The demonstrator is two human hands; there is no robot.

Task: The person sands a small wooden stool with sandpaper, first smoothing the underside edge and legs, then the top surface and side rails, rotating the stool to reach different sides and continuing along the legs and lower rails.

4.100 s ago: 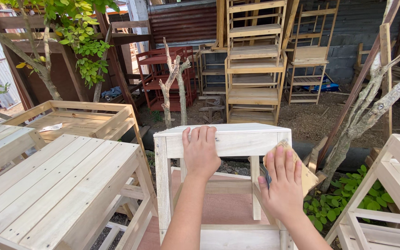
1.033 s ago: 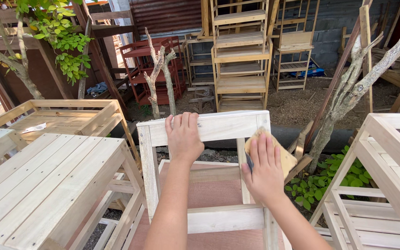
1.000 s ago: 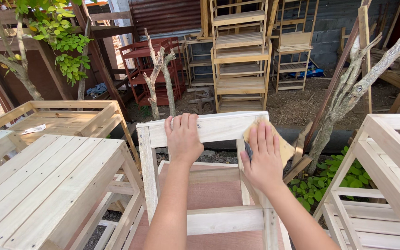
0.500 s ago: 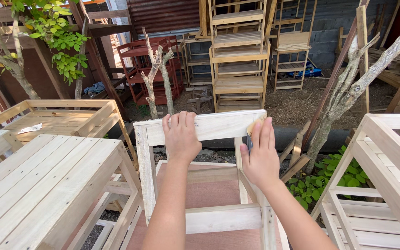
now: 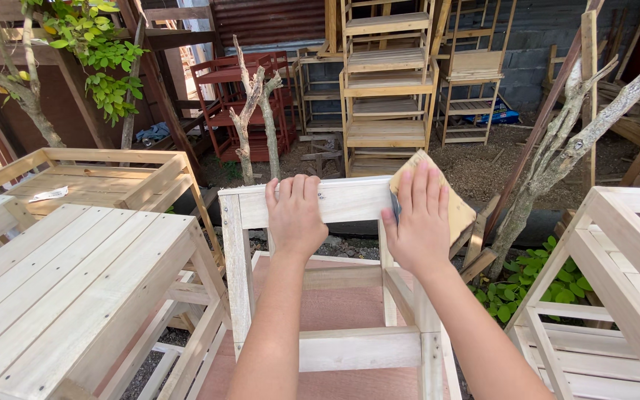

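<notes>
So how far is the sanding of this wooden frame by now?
Done: the frame is assembled, with rails and legs joined. In hand: the left hand steadies the top rail while the right hand presses sandpaper against that rail's right end. Left: the pictures do not show which surfaces are already smooth; the lower rail and legs are untouched at this moment.

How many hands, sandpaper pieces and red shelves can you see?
Hands: 2, left hand and right hand, both on the pale wooden frame
Sandpaper pieces: 1, a tan sandpaper sheet under the right hand
Red shelves: 1, a red shelf rack at the back
Total: 4
</notes>
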